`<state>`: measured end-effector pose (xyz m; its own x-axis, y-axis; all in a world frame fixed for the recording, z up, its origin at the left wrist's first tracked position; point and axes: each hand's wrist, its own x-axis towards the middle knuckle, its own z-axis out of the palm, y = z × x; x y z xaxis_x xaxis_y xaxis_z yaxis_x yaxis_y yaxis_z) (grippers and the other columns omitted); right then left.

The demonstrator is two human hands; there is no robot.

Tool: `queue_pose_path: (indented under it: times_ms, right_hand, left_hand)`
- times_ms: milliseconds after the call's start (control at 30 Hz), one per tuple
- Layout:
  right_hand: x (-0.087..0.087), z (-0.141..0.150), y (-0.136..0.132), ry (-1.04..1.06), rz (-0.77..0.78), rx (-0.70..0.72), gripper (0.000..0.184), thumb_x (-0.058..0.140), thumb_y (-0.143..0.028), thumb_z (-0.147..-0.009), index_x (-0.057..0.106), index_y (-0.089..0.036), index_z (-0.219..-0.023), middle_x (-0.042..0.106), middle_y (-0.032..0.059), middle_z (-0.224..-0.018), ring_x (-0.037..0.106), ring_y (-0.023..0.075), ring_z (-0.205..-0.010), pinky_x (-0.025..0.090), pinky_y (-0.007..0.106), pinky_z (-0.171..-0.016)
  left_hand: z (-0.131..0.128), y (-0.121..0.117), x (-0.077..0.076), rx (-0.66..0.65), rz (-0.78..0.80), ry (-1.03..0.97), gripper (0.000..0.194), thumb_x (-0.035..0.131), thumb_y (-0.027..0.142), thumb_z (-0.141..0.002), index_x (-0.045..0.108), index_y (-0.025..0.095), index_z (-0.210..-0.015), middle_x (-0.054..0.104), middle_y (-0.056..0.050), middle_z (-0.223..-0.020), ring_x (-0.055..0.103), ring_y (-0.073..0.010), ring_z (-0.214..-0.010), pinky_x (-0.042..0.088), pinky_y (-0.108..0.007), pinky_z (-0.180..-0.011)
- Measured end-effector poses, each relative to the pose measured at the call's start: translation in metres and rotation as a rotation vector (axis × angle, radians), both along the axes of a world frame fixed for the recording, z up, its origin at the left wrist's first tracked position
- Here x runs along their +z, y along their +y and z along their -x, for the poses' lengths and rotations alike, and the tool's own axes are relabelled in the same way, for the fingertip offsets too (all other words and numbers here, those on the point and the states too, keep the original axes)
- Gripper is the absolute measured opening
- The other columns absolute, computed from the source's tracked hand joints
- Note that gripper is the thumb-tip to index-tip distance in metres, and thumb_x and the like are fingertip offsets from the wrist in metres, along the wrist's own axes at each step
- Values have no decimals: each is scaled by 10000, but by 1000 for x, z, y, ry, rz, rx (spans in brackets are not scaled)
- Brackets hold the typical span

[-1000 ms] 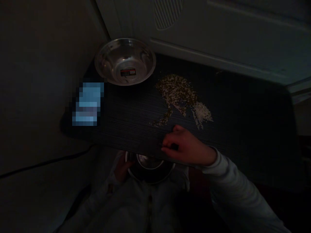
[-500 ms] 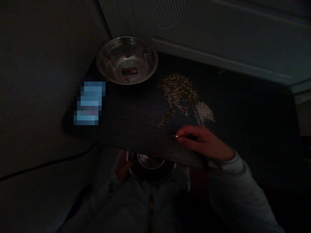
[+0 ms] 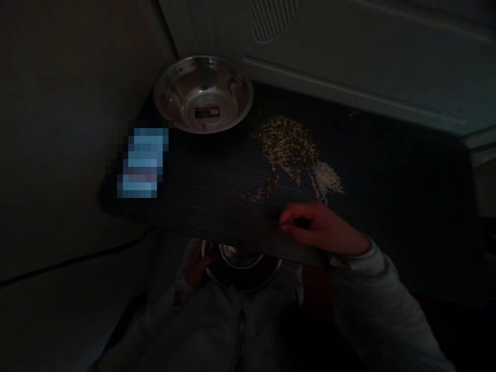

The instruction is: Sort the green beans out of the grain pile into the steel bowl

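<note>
My left hand grips the left rim of a dark bowl with a pale edge, held below the table's front edge. Inside it sits a smaller shiny round part; the table hides the far side. Over the front of the table my right hand has thumb and fingertips pressed together. Whatever they hold is too dark to make out. Just beyond the fingers lies a mixed heap of green and pale grains. A small pile of white grains touches its right side, and a thin trail runs toward the front left.
A shiny metal basin with a dark label stands at the back left. A pixelated, glowing blue device lies at the left end of the dark table. A cable runs off to the left. A panel with a vent backs the table.
The bright metallic glint at my right fingertips is gone from sight, and those fingers have shifted slightly. My left hand and the bowl stay in place.
</note>
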<state>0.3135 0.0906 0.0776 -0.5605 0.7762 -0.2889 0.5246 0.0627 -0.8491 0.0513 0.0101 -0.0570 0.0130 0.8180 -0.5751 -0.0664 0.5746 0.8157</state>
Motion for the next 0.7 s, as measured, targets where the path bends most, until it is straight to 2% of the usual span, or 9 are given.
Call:
queue_pose_path:
  times_ms: [367, 700]
  right_hand:
    - [0, 2, -1, -2, -9, -13, 136, 443, -274, -720, 513, -157, -723, 529, -9, -641, 458, 65, -582, 348, 177, -544]
    - [1, 3, 0, -16, -19, -17, 136, 448, -275, -714, 513, -156, -710, 520, -11, -631, 453, 64, -578, 345, 175, -543]
  left_hand:
    - [-3, 2, 5, 53, 38, -22, 428, 611, 195, -464, 579, 170, -889, 588, -48, -985, 456, -297, -983, 364, -378, -794]
    - [1, -1, -1, 23, -1, 5, 455, 620, 213, -484, 560, 162, -932, 586, -55, -988, 471, -285, -971, 371, -366, -794]
